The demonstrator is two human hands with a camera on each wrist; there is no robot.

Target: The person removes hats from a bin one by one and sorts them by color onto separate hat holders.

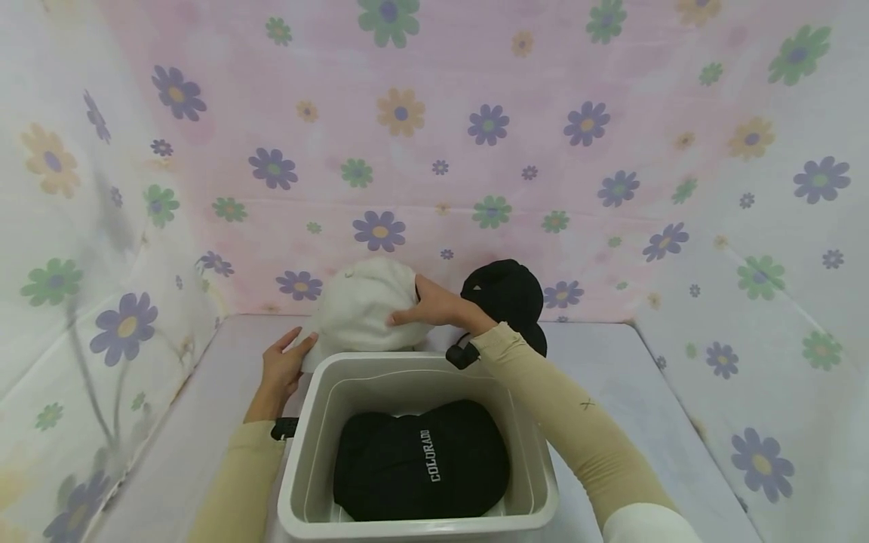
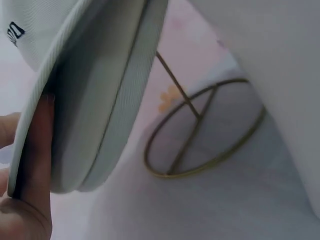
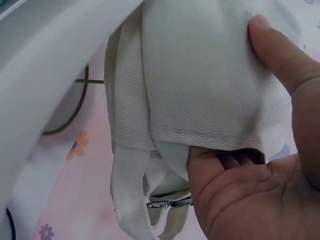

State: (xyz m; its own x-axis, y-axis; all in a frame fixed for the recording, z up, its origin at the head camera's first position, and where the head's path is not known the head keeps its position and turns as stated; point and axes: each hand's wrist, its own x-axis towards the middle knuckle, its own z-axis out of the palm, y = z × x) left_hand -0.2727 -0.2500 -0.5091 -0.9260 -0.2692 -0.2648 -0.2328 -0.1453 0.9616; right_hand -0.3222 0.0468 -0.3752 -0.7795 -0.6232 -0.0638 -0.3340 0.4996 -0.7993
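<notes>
Both hands are on a white cap [image 1: 363,302] behind the bin. My left hand [image 1: 281,369] pinches its brim at the left; in the left wrist view one finger [image 2: 37,160] lies under the brim, with others outside it. At the cap's other side, my right hand [image 1: 441,305] grips the crown, thumb outside and fingers tucked in through the back opening, above the strap [image 3: 130,195] and its metal buckle [image 3: 167,202]. Below the cap is a brass wire stand [image 2: 167,175] with a round base. A black cap with COLORADO lettering [image 1: 462,475] lies inside the bin.
The light grey plastic bin [image 1: 295,467] stands at the front middle of the pale tabletop [image 1: 624,392]. Behind my right forearm, another black cap [image 1: 505,290] sits upright near the back wall. Flower-patterned cloth [image 1: 448,136] encloses the back and sides.
</notes>
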